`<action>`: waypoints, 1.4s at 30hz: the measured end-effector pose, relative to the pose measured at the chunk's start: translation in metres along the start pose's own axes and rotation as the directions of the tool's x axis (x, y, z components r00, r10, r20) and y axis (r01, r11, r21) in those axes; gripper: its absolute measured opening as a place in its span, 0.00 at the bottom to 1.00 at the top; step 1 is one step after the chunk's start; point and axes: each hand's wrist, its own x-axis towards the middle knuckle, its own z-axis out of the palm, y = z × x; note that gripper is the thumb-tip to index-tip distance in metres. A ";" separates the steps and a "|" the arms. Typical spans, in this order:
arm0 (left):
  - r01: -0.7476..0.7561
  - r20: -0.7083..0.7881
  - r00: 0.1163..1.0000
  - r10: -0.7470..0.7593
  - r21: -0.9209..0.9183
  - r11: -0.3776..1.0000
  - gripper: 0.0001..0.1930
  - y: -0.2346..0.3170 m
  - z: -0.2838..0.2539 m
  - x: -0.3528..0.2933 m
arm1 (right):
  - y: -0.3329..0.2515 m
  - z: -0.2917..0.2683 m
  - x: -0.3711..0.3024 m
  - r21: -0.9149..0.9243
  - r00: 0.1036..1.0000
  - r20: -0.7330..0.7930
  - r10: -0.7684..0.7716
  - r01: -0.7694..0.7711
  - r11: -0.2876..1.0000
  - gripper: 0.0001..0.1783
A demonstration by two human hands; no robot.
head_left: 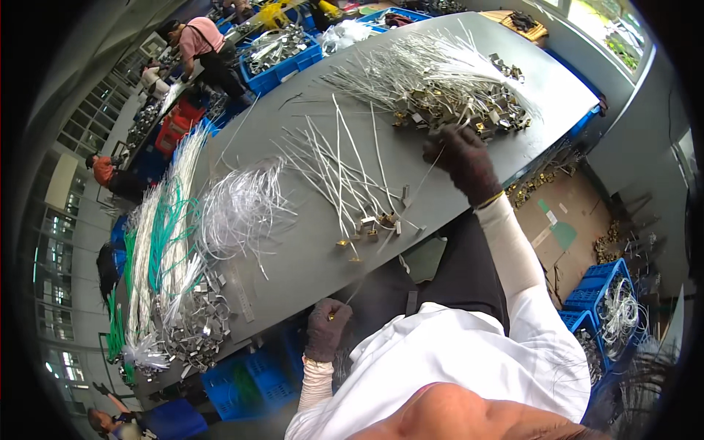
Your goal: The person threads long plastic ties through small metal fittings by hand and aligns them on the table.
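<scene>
From the left, we see the left hand (328,330), gloved in dark brown, just below the near edge of the grey surface (302,253), its grip curled together, apparently on a small gold-coloured piece (331,316). To its right, a loose fan of white strands (320,160) lies with metal ends (370,224) toward us. The right hand (466,161), gloved alike, meets the metal-ended side of a large strand heap (440,66); we cannot tell whether its grip is clamped on anything. We judge the step in hand to be picking a strand there; the next move would call for a firm hold and a draw that leaves neighbours undisturbed.

Across the surface we find, leftmost, white and green bundles (176,198), then metal clips (194,326), then a clear tangle (242,205). Around the room, a co-worker in pink (202,40) stands at left, a blue crate (297,66) beyond the far edge, blue baskets (587,290) and a window (609,29) at right
</scene>
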 end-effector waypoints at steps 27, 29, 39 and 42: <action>0.113 -0.146 0.983 -0.109 0.014 0.994 0.06 -0.049 -0.008 0.025 | -0.066 -0.071 0.015 0.028 0.993 -0.096 -0.076 0.079 0.997 0.14; 0.095 -0.149 0.984 -0.099 -0.029 0.995 0.05 -0.050 -0.007 0.024 | -0.065 -0.063 0.010 0.045 0.988 -0.137 -0.072 0.079 0.996 0.16; 0.097 -0.128 0.986 -0.110 -0.104 0.990 0.05 -0.044 -0.004 0.029 | -0.043 -0.112 0.034 0.153 0.978 -0.210 -0.021 0.054 0.987 0.16; 0.038 -0.183 0.982 -0.038 -0.005 0.999 0.04 -0.043 -0.004 0.025 | -0.039 -0.088 0.028 0.005 0.969 -0.236 -0.069 0.072 0.997 0.16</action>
